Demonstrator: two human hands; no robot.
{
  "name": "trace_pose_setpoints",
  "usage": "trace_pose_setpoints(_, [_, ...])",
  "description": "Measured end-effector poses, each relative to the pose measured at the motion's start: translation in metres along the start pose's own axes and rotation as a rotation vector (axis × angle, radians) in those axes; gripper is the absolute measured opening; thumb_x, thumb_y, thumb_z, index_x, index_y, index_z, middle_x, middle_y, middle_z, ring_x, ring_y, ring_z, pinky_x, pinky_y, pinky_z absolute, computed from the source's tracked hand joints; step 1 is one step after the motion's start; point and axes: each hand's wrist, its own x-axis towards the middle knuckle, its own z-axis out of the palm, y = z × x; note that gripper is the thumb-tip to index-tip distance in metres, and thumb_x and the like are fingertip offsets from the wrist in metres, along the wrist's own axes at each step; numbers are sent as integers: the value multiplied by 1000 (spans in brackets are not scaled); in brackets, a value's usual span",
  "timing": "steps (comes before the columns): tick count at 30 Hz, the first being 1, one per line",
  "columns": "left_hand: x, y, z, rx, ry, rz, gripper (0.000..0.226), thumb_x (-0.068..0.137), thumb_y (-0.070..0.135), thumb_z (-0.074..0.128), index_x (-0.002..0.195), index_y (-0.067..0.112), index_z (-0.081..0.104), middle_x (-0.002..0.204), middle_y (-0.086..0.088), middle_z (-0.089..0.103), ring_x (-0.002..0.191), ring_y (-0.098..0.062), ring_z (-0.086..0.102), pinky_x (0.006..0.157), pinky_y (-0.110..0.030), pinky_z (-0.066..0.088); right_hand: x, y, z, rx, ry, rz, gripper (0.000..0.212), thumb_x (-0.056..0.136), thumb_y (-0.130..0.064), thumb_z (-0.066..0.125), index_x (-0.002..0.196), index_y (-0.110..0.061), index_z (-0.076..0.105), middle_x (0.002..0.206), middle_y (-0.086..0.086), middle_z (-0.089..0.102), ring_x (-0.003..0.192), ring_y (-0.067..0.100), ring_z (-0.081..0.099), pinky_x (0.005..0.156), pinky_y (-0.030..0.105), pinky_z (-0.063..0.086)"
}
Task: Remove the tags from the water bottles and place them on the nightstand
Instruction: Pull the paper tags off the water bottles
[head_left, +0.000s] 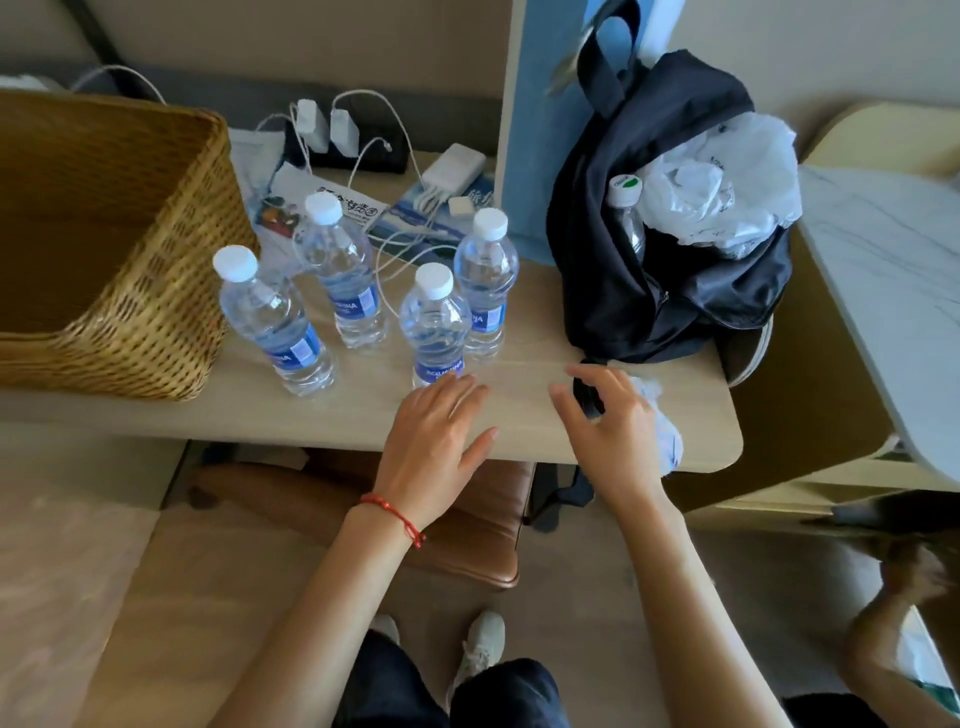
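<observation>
Several clear water bottles with white caps and blue labels stand upright on the light wooden table (363, 415): one at the left (275, 322), one behind it (343, 275), one at the front (434, 325), one to its right (485, 280). My left hand (439, 441) hovers over the table edge with fingers spread, its fingertips just short of the front bottle's base. My right hand (610, 421) is beside it, fingers loosely bent, holding nothing. A crumpled bluish-white wad (662, 431) lies on the table right of that hand.
A large wicker basket (104, 249) fills the table's left. Chargers, cables and leaflets (410, 208) lie at the back. A dark bag (670, 249) with a plastic bag and another bottle sits at the right, its strap under my right hand. A brown leather seat (467, 525) stands below.
</observation>
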Motion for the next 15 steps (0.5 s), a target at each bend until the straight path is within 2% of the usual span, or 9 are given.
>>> trace_pose_setpoints(3, [-17, -21, -19, 11, 16, -5, 43, 85, 33, 44, 112, 5, 60, 114, -15, 64, 106, -32, 59, 89, -43, 47, -10, -25, 16, 18, -11, -33, 26, 84, -26, 65, 106, -12, 66, 102, 2, 64, 91, 11, 54, 74, 11, 29])
trace_pose_setpoints(8, [-43, -68, -45, 32, 65, -43, 36, 82, 22, 63, 112, 5, 59, 115, -17, 63, 110, -35, 57, 91, -45, 45, -24, -64, 45, 25, -29, -69, 28, 85, -26, 65, 108, -10, 65, 108, 4, 65, 100, 16, 59, 79, 12, 34])
trace_pose_setpoints(10, [-51, -87, -56, 45, 67, -56, 38, 80, 20, 67, 113, 3, 59, 116, -17, 62, 111, -35, 56, 91, -45, 45, -28, -77, 55, 18, -36, -80, 28, 85, -26, 65, 109, -11, 64, 109, 4, 66, 101, 16, 59, 81, 16, 36])
trace_pose_setpoints(15, [-62, -127, -80, 35, 91, -60, 36, 83, 22, 62, 114, 3, 59, 114, -15, 62, 109, -33, 57, 89, -44, 47, -36, -98, 81, -19, -23, -69, 27, 84, -24, 66, 108, -10, 65, 110, 7, 65, 101, 22, 60, 81, 26, 43])
